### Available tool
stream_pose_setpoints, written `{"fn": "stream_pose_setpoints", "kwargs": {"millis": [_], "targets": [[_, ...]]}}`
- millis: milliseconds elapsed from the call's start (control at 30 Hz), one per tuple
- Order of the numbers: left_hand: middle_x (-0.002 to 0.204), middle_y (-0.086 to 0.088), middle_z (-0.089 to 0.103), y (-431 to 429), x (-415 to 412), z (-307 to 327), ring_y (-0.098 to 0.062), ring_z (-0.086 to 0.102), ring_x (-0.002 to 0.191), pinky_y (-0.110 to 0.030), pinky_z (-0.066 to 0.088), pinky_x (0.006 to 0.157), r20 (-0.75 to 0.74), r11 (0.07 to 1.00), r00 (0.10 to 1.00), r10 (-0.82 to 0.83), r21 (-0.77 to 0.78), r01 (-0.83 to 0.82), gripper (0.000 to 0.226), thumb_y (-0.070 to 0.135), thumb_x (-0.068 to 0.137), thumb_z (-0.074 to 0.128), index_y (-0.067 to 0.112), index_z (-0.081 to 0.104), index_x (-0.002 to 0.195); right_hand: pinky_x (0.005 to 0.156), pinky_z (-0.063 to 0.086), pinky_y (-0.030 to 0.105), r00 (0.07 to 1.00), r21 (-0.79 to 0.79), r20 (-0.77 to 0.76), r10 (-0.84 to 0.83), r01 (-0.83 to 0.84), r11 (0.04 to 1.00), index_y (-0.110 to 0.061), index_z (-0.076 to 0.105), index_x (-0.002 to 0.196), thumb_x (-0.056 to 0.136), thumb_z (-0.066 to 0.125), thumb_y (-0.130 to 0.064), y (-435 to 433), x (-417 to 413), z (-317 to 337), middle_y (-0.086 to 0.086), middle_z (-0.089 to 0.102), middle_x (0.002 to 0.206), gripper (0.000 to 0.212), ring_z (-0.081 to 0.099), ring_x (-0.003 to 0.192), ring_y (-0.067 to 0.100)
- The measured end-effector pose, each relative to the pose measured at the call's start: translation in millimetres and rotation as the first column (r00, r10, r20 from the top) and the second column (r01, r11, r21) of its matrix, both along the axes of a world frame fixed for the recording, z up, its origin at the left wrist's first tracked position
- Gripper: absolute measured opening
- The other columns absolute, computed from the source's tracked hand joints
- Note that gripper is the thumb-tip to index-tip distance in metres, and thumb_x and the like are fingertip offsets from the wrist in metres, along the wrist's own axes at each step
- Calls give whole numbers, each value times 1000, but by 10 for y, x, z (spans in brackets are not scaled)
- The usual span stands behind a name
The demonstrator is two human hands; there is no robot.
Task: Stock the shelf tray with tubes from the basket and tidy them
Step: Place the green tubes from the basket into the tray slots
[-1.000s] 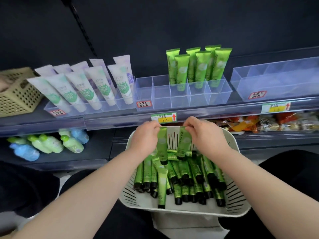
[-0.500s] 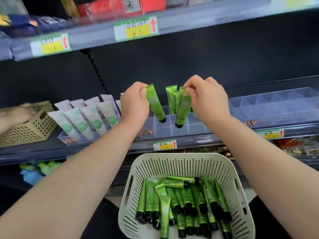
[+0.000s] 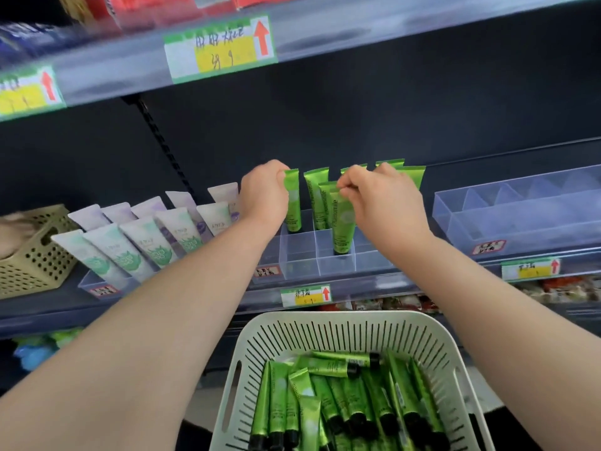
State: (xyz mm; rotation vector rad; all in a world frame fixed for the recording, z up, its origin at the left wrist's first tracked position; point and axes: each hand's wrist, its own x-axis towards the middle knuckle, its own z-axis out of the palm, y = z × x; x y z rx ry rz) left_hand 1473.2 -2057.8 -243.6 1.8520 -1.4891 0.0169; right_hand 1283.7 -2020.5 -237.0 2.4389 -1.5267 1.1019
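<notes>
Now the left hand (image 3: 265,193) pinches 1 green tube (image 3: 291,203) and the right hand (image 3: 383,198) pinches another tube (image 3: 342,222), both standing in the clear tray (image 3: 302,258).

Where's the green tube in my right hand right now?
Centre of the head view: the right hand lowers the green tube into the clear tray, beside upright green tubes.

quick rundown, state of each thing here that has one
left hand: pinching a green tube, cap down over the tray
right hand: pinching a second tube, cap in a front slot
divided tray: partly filled
white basket: many tubes left
right clear tray: nothing visible inside
</notes>
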Motion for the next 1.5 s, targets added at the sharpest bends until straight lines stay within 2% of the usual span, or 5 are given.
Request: {"fn": "stream_pose_setpoints", "kwargs": {"millis": [333,567,800,1067,1500], "targets": [[101,-1,66,-171,-4,-103,-16,51,88,-22,30,67,-50,994,999,14,111,-8,32,9,92,42,22,71,99,63,34,33,999,-16,13,43,-43,999,-17,64,98,97,50,-21,-105,56,26,-10,43,62,15,51,83,25],[124,-5,57,-74,10,33,-22,53,113,-27,37,79,-1,996,1000,18,87,-18,35,4,97,42,17,59,125,63,30,32,998,-29,40,41,-39,999,-18,64,96,96,51,-21,-111,198,47,-19,30,57,13,50,82,23],[121,-6,58,255,95,80,-24,56,110,-40,48,90,8,996,996,-88,28,88,35,-1,93,46,15,63,118,71,41,38,999,-86,45,27,-23,996,-17,60,95,96,48,-19,-201,448,176,-4,63,85,13,50,84,25],[121,-6,59,555,203,19,-19,56,108,-24,42,87,16,987,989,-147,68,145,38,-5,92,47,13,63,122,72,33,37,1000,-57,-18,-12,11,998,-18,59,101,97,45,-18,-424,766,125,-2,65,95,14,50,90,26],[126,-2,58,662,197,-37,-15,55,112,-22,42,86,1,983,987,-163,86,162,37,-1,95,48,15,60,126,73,29,34,968,70,-250,-17,36,997,-21,61,103,87,54,-4,-564,869,-97,0,67,91,25,47,99,27]]}}
